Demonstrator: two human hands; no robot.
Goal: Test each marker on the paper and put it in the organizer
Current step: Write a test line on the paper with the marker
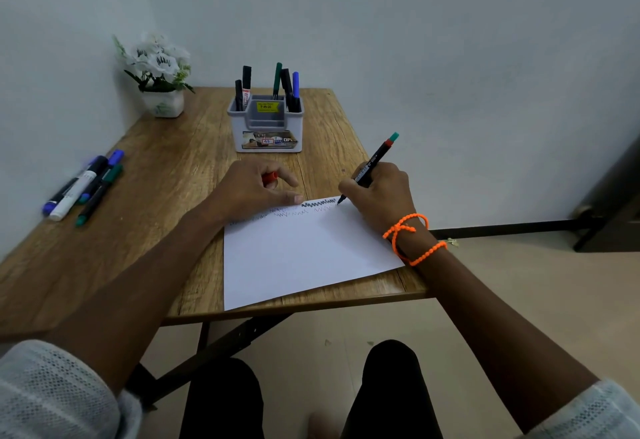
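- The black marker (372, 167) is tilting up and away to the far right, its tip touching the far right corner of the paper (304, 251) and its green end cap pointing up toward the wall.
- The right hand (381, 193) is gripping the marker low on its barrel, fingers curled round it, with the heel of the hand resting on the sheet.
- The tip is sitting at the right end of a dark zigzag scribble (318, 202); fainter zigzags are running along the same far edge to the left.
- The left hand (252, 189) is lying just left of the tip, pinning the paper's far edge with a straight forefinger while its other fingers are pinching a small red cap (270, 178).
- That cap is lying left of the marker's tip, so recapping probably means bringing the tip leftward or the cap rightward.
- The organizer (266, 123) is standing on the table (166, 161) beyond the left hand, far and left of the marker, with several markers already upright in its slots.
- The right hand is holding the marker, yet the left one is nearer the organizer.
- A cluster of untested markers (85, 184) is lying at the table's left edge, well apart from both hands.
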